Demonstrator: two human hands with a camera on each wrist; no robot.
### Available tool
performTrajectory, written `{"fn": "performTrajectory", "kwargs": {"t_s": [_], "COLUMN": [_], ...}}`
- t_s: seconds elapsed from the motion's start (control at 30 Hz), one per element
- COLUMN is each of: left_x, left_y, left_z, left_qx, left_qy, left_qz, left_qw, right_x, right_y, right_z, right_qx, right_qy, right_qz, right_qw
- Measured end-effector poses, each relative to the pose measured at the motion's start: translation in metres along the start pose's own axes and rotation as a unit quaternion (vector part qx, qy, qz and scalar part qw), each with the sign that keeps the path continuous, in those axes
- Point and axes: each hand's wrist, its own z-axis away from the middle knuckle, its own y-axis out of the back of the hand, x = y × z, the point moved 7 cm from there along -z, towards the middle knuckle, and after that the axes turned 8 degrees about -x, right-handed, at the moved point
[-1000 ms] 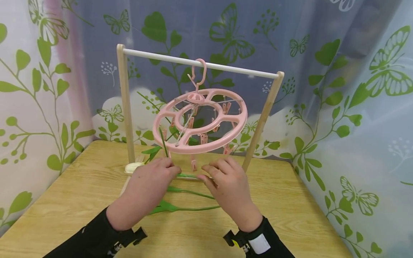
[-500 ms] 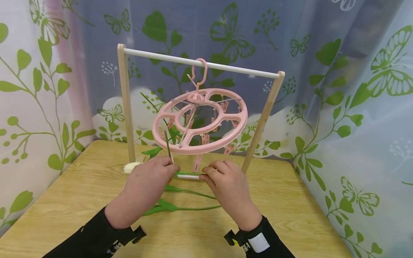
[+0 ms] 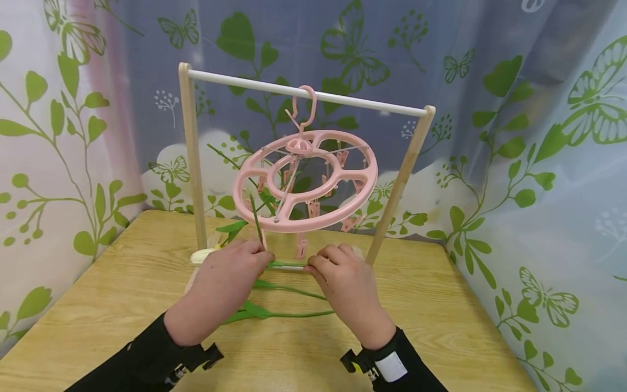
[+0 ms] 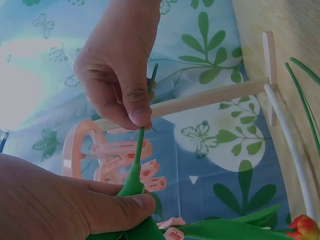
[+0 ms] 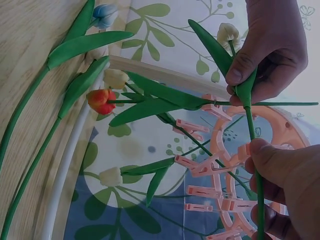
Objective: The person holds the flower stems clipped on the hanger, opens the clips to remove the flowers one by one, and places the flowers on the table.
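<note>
My left hand (image 3: 227,283) pinches an artificial tulip (image 5: 243,90) where its leaves join the stem; its pale bloom shows above that hand in the right wrist view. The fingers of my right hand (image 3: 345,286) grip the same green stem (image 4: 140,145) farther along, so it stretches between both hands. Just beyond them hangs a pink round clip hanger (image 3: 308,224) with several dangling pegs (image 5: 202,191). An orange-red tulip (image 5: 101,101) and pale ones (image 5: 111,176) hang upside down at the hanger's pegs. From above, my left hand hides most of the held tulip's head and leaves.
The hanger's hook sits over the white rail (image 3: 235,80) of a wooden stand (image 3: 192,158). Two more tulips, one blue (image 5: 105,16), lie on the wooden table (image 3: 421,326) nearer me. A patterned curtain (image 3: 534,179) surrounds the table's back and sides.
Both hands stay almost in place, still holding the tulip stem level between them. The hanger's pegs have swung slightly, and the head view has shifted a little.
</note>
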Motion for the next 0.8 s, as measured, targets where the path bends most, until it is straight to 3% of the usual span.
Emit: {"fn": "performTrajectory", "kwargs": {"t_s": [0.8], "left_x": [-0.001], "left_y": [-0.018], "left_z": [0.004], "left_qx": [-0.024], "left_qy": [0.005], "left_qz": [0.002], "left_qw": [0.9997], "right_x": [-0.001], "right_y": [-0.019], "right_z": [0.008], "right_qx": [-0.022], "right_qy": [-0.005], "right_qz": [-0.006], "right_qw": [1.000]}}
